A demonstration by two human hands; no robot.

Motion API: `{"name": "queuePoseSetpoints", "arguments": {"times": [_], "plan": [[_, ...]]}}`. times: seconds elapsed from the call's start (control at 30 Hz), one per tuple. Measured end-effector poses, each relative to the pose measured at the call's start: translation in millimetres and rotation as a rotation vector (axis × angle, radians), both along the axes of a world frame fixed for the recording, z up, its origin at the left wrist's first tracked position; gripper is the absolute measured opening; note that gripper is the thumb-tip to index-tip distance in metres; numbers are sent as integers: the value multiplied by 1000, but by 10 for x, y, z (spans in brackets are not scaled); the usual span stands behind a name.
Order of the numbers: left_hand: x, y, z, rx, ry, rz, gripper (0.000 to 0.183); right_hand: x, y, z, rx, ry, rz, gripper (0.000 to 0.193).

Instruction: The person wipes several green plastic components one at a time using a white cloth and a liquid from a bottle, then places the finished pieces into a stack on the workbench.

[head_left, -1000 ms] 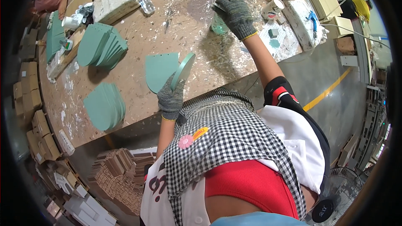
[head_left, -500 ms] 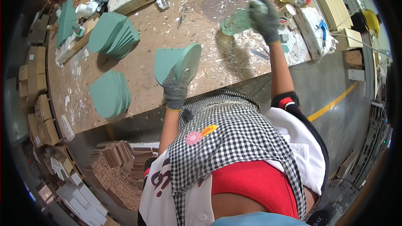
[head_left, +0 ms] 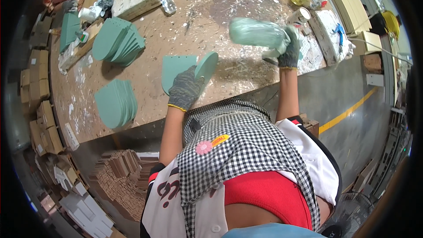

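Left hand (head_left: pixel 186 89) grip holds a green panel (head_left: pixel 206 67) over the worktop (head_left: pixel 211 31); right hand (head_left: pixel 289 49) grip clasps a blurred green piece (head_left: pixel 253 33).

Two fanned stacks of green panels (head_left: pixel 118 40), one water bottle (head_left: pixel 167 1).

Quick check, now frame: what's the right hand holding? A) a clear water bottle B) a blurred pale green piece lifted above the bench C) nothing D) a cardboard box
B: the gloved right hand grips a pale green piece, motion-blurred and raised over the workbench, while the left hand rests on green pieces at the bench's near edge.
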State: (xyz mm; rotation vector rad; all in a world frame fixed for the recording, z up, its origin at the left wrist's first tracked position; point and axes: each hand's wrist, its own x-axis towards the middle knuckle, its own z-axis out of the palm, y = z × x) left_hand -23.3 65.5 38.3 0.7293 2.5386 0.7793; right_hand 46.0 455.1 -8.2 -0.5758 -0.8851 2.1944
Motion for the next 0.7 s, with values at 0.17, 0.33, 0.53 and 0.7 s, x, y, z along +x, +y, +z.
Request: {"name": "queuePoseSetpoints", "arguments": {"times": [0.17, 0.33, 0.53, 0.7], "plan": [[4, 330, 314, -359, 16, -73, 57, -582, -665, 931, 1748, -420, -11, 28], [39, 238, 287, -152, -41, -110, 50, -583, -320, 880, 1805, -768, 234, 32], [291, -130, -58, 148, -106, 129, 47, -449, -586, 1066, 1508, -565, 20, 45], [324, 1, -207, 101, -70, 185, 41, -235, -2080, 438, 1870, -206, 164, 32]]}}
